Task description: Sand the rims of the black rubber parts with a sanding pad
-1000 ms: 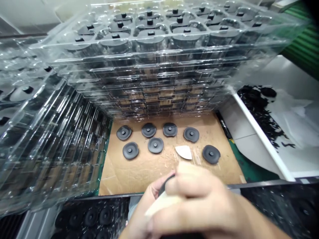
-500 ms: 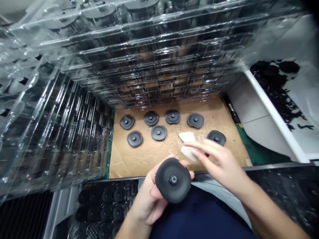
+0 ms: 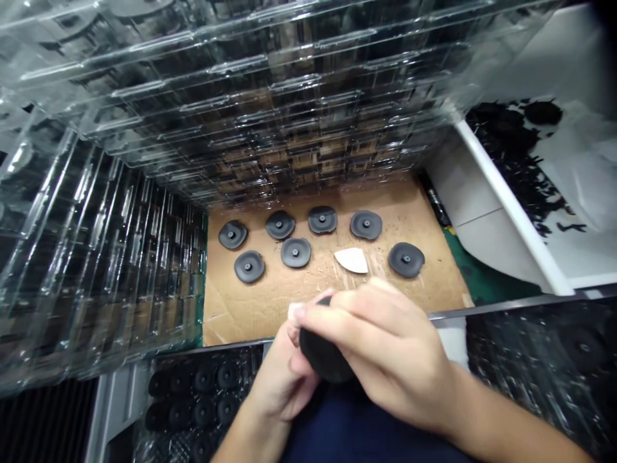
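Note:
My left hand [image 3: 279, 379] grips a black rounded disc [image 3: 325, 354] by its edge, in front of my body. My right hand [image 3: 385, 347] reaches over the disc, its fingers pinching a white wedge-shaped pad [image 3: 295, 313] against the far rim. Only a small tip of that pad shows; the fingers cover the rest, along with much of the disc. Another white pad [image 3: 353, 260] lies on the cardboard [image 3: 270, 308] beyond my hands. Several similar discs with raised centres, among them one disc [image 3: 406, 260] at the right, rest on the same cardboard.
Stacked clear plastic trays [image 3: 308, 103] rise behind the cardboard, and more stacked trays [image 3: 144, 257] stand to its left. At the right is a white bin [image 3: 515, 206] holding black scraps. A tray of black discs [image 3: 193, 399] sits below left. A dark pen-like tool [image 3: 434, 199] lies beside the cardboard.
My right hand has lifted one white pad off the cardboard and brought it left to the disc's rim. The disc in my left hand is now partly covered. The view has shifted slightly.

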Demonstrator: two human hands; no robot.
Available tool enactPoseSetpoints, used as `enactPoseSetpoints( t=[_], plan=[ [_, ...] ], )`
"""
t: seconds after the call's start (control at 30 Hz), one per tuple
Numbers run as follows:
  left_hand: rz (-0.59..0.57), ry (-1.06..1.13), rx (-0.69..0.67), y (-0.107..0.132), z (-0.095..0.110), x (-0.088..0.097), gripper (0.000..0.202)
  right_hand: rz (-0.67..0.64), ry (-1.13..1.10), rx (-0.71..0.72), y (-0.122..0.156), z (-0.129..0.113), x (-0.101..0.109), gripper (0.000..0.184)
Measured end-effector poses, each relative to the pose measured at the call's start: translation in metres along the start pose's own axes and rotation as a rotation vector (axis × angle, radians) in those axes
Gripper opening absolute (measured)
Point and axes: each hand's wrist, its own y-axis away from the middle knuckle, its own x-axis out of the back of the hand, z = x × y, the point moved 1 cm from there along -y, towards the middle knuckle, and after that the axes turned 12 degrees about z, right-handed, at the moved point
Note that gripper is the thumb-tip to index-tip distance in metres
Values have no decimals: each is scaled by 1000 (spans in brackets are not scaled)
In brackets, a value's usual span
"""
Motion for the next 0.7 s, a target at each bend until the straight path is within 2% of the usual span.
enactPoseSetpoints(
  t=[0.07, 0.13, 0.23, 0.3, 0.37, 0.43, 0.53, 0.6, 0.7],
  plan=[
    [27, 4, -49, -1, 0, 5, 67, -75, 87, -93, -3, 1, -3, 27],
    [36, 4, -88, -3, -1, 8, 64, -115, 133, -81, -4, 4, -8, 28],
    [28, -13, -129, -6, -3, 10, 65, 37, 65, 1, -2, 1, -14, 26],
    [22, -2, -189, -8, -2, 8, 66, 138, 75, -47, 4, -4, -16, 25],
    [9, 38, -239, -9, -2, 6, 63, 131, 60, -130, 11, -10, -16, 26],
    [-8, 92, -260, -10, -1, 3, 55, 35, -95, -256, 19, -12, -13, 25],
    [-12, 139, -267, -10, 1, -2, 48, -90, -373, -514, 29, -1, -12, 20],
    [-9, 138, -266, -10, 3, -4, 50, -70, -451, -625, 36, 11, -13, 17],
    [-8, 136, -258, -11, 5, -3, 52, 28, -428, -747, 43, 28, -12, 20]
  ],
)
